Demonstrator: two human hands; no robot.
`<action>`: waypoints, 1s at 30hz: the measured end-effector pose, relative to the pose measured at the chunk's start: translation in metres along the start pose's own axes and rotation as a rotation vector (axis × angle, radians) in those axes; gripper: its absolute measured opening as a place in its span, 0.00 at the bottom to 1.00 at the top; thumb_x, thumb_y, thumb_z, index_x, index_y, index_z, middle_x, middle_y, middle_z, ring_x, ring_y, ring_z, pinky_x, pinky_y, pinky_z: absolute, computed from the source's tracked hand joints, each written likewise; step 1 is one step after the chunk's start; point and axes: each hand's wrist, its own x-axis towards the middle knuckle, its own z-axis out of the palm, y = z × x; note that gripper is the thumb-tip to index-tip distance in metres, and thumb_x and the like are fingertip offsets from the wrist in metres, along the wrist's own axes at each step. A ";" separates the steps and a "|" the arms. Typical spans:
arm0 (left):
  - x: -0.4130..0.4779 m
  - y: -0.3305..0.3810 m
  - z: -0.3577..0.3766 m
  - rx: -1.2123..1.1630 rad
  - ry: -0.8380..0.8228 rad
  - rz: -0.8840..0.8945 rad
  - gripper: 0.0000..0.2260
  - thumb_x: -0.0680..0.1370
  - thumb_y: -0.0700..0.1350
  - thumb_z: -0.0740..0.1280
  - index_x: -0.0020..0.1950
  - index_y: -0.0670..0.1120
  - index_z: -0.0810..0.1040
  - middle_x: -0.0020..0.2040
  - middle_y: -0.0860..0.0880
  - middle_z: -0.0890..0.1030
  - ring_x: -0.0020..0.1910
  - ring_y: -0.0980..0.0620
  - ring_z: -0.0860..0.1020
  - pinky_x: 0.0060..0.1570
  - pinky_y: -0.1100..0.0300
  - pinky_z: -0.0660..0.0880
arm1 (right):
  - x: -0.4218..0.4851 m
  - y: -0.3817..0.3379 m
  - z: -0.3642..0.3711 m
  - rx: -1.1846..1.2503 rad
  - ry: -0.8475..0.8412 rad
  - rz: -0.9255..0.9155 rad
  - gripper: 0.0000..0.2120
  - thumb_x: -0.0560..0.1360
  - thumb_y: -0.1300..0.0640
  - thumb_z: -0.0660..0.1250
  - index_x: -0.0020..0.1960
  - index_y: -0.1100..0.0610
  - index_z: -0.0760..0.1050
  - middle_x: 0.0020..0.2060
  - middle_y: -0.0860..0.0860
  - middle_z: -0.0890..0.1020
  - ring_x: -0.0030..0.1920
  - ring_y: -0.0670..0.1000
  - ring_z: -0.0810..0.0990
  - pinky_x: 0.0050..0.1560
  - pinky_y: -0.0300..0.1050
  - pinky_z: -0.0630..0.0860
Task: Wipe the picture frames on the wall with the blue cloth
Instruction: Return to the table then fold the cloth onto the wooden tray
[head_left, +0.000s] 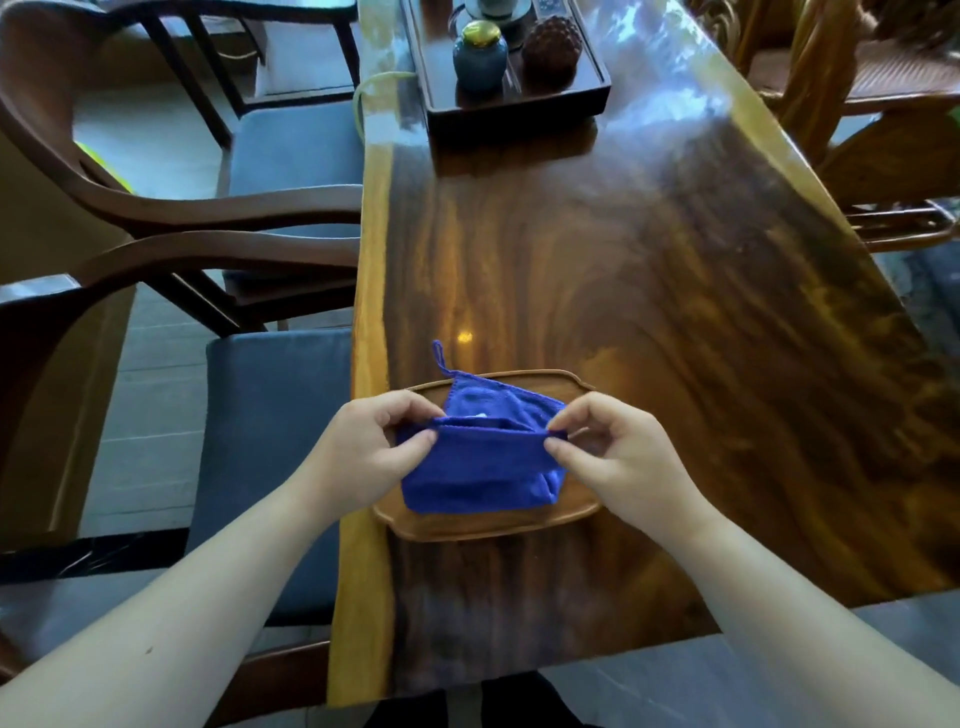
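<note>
In the lower middle of the frame the blue cloth (480, 467) is lying folded on a shallow wooden tray (488, 525) at the near end of the glossy wooden surface (649, 270). The left hand (371, 449) is pinching the cloth's upper left edge, and the right hand (610, 449) is pinching its upper right edge. A small white patch, perhaps a label, is showing in the fold, too small to read. At the upper middle a dark tray (519, 106) is carrying a blue jar (479, 57).
</note>
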 end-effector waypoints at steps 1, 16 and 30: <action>0.000 0.003 0.001 -0.013 -0.005 -0.002 0.09 0.75 0.38 0.69 0.48 0.52 0.82 0.43 0.57 0.84 0.46 0.54 0.81 0.43 0.63 0.78 | -0.006 0.000 -0.003 0.018 -0.002 0.015 0.07 0.71 0.64 0.73 0.42 0.54 0.79 0.37 0.49 0.83 0.38 0.50 0.84 0.40 0.43 0.81; 0.092 -0.011 0.042 0.452 0.074 -0.029 0.05 0.77 0.42 0.67 0.52 0.45 0.80 0.48 0.49 0.83 0.48 0.51 0.78 0.50 0.61 0.72 | 0.053 0.061 0.003 -0.429 0.201 0.057 0.03 0.72 0.58 0.70 0.43 0.52 0.76 0.37 0.45 0.80 0.38 0.44 0.78 0.41 0.41 0.77; 0.072 -0.021 0.036 0.831 -0.209 0.488 0.16 0.78 0.43 0.67 0.65 0.43 0.77 0.71 0.41 0.72 0.73 0.41 0.68 0.70 0.44 0.67 | -0.010 0.045 0.027 -0.730 -0.075 0.212 0.11 0.72 0.38 0.65 0.42 0.46 0.76 0.38 0.43 0.74 0.39 0.45 0.74 0.35 0.42 0.71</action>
